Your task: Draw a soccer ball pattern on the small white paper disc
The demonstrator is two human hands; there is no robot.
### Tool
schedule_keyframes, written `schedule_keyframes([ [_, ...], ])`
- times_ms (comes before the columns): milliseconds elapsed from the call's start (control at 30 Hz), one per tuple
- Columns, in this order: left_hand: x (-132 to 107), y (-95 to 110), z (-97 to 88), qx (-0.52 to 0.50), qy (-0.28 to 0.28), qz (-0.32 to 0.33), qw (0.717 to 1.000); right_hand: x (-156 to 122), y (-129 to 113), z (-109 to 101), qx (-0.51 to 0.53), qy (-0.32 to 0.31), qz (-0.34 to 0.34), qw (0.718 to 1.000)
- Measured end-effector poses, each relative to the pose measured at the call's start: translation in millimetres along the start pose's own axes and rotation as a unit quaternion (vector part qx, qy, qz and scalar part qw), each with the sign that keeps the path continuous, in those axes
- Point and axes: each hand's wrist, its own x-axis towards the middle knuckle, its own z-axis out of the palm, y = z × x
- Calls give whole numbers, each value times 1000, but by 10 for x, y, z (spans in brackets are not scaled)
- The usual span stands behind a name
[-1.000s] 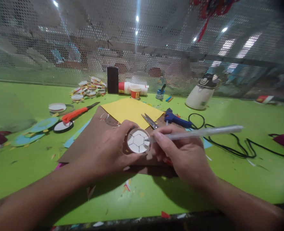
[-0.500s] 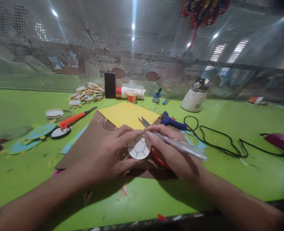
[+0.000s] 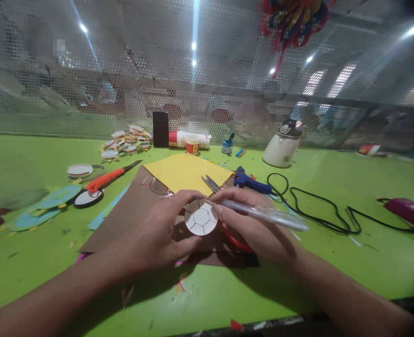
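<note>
In my left hand [image 3: 168, 229] I hold a small white paper disc [image 3: 201, 218] by its edge, thumb below and fingers above. Black lines on it make a football pattern. My right hand [image 3: 250, 222] grips a pen [image 3: 273, 218] with a clear, silvery barrel. Its front end is among my fingertips beside the disc's upper right edge, and the tip is hard to see. Under my right hand lie scissors with red handles [image 3: 237, 241], blades showing past my fingers. Brown sheets [image 3: 122, 224] and a yellow sheet [image 3: 185, 171] lie beneath and beyond both hands.
A blue glue gun [image 3: 250, 180] with a black cord lies at right. An orange-handled cutter [image 3: 108, 179] and blue paper discs [image 3: 57, 196] are at left. Behind stand several small white rounds [image 3: 133, 140], a phone [image 3: 160, 129], a paper cup [image 3: 192, 145] and a white kettle [image 3: 282, 147].
The disc has turned slightly between my fingers, its line pattern now at another angle. Both hands keep their hold. The whole view has shifted a little.
</note>
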Motion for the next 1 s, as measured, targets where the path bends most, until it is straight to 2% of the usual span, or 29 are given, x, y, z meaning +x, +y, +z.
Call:
schedule_keyframes([
  [200,20,15,10,11,54,40,998,-13,-16,66,46,24,19,998],
  [300,19,13,-11,10,71,28,997,-30,-60,90,56,31,24,998],
  [367,13,13,-38,4,61,9,998,-44,-76,93,66,24,35,997],
  [467,2,18,-77,-7,16,-9,1000,-55,-62,77,67,31,25,997],
  [533,-2,20,-90,-16,-25,1,1000,-51,-35,56,71,29,11,997],
  [600,-3,17,-92,-24,-44,35,998,-40,-6,31,74,5,9,997],
  [667,1,13,-91,-26,-36,73,996,-28,16,7,73,-26,17,997],
  [733,8,12,-95,-27,-35,83,996,-19,30,-10,78,-39,25,996],
  [867,14,11,-98,-24,-33,45,998,-8,38,4,154,-33,57,986],
  [1000,-8,-22,-35,8,25,17,1000,13,38,82,224,-4,75,972],
])
